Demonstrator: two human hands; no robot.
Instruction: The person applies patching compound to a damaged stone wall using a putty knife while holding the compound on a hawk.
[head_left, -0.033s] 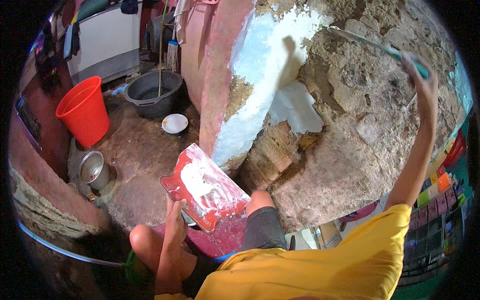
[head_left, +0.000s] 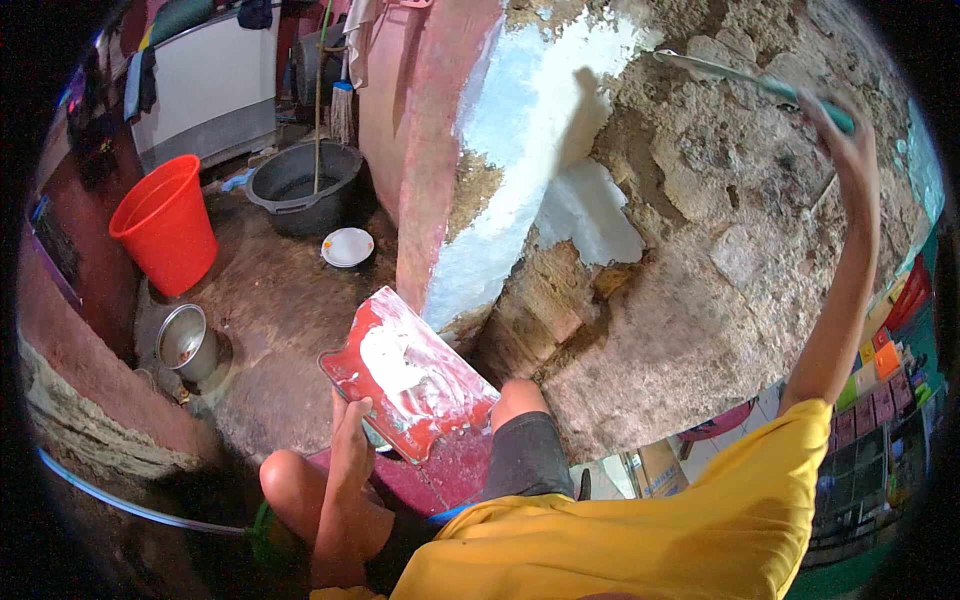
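My left hand [head_left: 352, 440] grips the lower left edge of a red board [head_left: 418, 440], which carries a smeared heap of white putty [head_left: 395, 362]. The board is tilted above my lap. Stretched far out to the upper right, my right hand [head_left: 843, 135] is closed on the green handle of a putty knife [head_left: 735, 75]. Its long blade points left, with the tip at the edge of the white-coated strip [head_left: 560, 90] on the rough wall [head_left: 690, 290]. Whether the tip touches the wall I cannot tell. A pale smooth patch [head_left: 590, 215] lies below the strip.
On the floor to the left stand a red bucket [head_left: 165, 225], a dark tub [head_left: 300, 205] with a stick in it, a white plate [head_left: 348, 247] and a metal pot [head_left: 187, 340]. A mop [head_left: 342, 110] leans behind. Colourful boxes [head_left: 880, 365] sit at the far right.
My right hand and the putty knife have shifted very slightly up. The left hand and the board stay nearly the same, and the whole view has slid a little.
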